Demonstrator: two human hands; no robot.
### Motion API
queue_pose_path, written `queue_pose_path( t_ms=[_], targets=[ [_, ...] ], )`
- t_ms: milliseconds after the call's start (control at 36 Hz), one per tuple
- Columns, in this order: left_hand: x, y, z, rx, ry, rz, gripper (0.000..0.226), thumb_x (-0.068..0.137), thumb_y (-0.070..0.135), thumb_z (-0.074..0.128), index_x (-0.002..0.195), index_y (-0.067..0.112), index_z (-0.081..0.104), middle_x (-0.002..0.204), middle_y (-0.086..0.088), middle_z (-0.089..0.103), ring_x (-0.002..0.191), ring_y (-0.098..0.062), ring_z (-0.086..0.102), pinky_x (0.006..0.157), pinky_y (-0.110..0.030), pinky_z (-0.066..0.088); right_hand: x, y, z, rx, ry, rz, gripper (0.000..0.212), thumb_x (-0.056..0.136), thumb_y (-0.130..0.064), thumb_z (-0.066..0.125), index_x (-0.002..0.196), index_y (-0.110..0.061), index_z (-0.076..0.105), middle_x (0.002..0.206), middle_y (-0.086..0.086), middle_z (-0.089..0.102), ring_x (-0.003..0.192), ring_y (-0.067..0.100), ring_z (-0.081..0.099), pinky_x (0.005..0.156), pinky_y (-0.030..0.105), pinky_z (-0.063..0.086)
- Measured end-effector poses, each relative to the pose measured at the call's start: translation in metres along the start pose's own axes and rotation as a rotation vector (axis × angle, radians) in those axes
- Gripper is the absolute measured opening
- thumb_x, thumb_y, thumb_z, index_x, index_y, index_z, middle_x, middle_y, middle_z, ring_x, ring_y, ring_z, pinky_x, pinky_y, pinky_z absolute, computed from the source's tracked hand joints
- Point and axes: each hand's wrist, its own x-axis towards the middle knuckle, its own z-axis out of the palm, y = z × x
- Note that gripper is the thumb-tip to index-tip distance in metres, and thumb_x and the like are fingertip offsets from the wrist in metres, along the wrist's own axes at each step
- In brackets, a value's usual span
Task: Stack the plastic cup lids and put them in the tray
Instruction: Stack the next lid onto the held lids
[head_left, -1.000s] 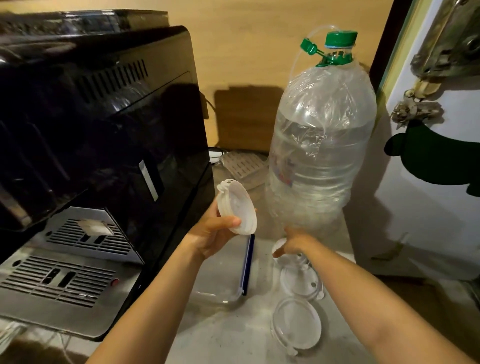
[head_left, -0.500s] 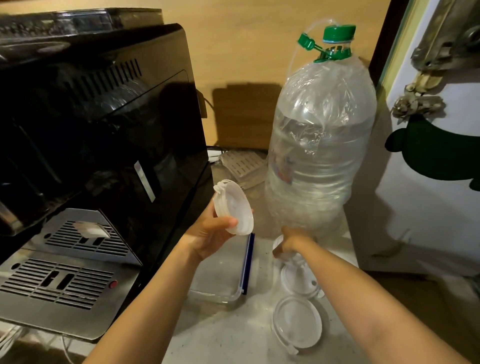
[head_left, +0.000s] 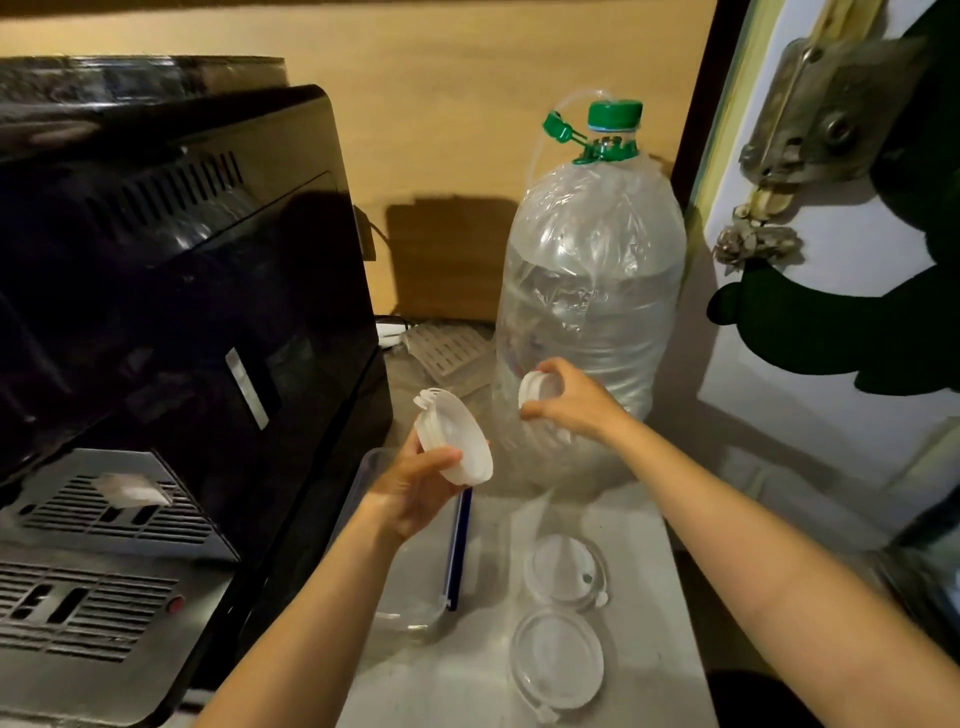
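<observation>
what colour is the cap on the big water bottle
Green, and so is the handle ring below the cap; the head view shows it clearly.

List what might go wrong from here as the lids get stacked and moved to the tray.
1. The right hand pinches its lid only by the rim, right against the big water bottle; the grip may slip, or the lid may knock the bottle.
2. The left hand holds its lid tilted, so the lids may meet at an angle and not nest.
3. Two clear lids on the counter are hard to see and sit under the right forearm; they could get swept off.
</observation>
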Motion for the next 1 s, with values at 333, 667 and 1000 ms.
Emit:
queue_pose_path(
  t_ms=[333, 667, 1000],
  targets=[
    [0.010, -0.010, 0.032, -0.167, -0.071, -0.044, 0.115, 0.023, 0.026, 0.093, 0.124, 0.018, 0.038, 0.108, -0.013, 0.051, 0.100, -0.028, 0.054, 0.073, -0.034, 0.057, -0.055, -0.038, -0.045, 0.496, 0.245, -0.282, 0.071, 0.053, -0.033, 0.071, 0.107, -0.019, 0.027, 0.122, 0.018, 0.040, 0.107, 0.028, 0.048, 0.084, 0.034, 0.047],
    [0.012, -0.012, 0.047, -0.274, -0.236, -0.007, 0.101, 0.031, 0.022, 0.093, 0.121, 0.018, 0.047, 0.100, -0.010, 0.068, 0.090, -0.025, 0.068, 0.082, -0.041, 0.055, -0.075, -0.021, -0.015, 0.708, 0.192, -0.394, 0.064, 0.039, -0.040, 0.073, 0.088, -0.028, 0.033, 0.132, 0.008, 0.044, 0.118, 0.021, 0.049, 0.093, 0.034, 0.049],
    [0.006, -0.004, 0.052, -0.326, -0.261, 0.009, 0.095, 0.030, 0.021, 0.093, 0.114, 0.012, 0.052, 0.098, -0.012, 0.072, 0.090, -0.024, 0.068, 0.077, -0.038, 0.059, -0.074, -0.005, 0.013, 0.735, 0.098, -0.361, 0.060, 0.042, -0.037, 0.073, 0.087, -0.021, 0.036, 0.134, 0.002, 0.043, 0.121, 0.018, 0.047, 0.086, 0.029, 0.053]
  ],
)
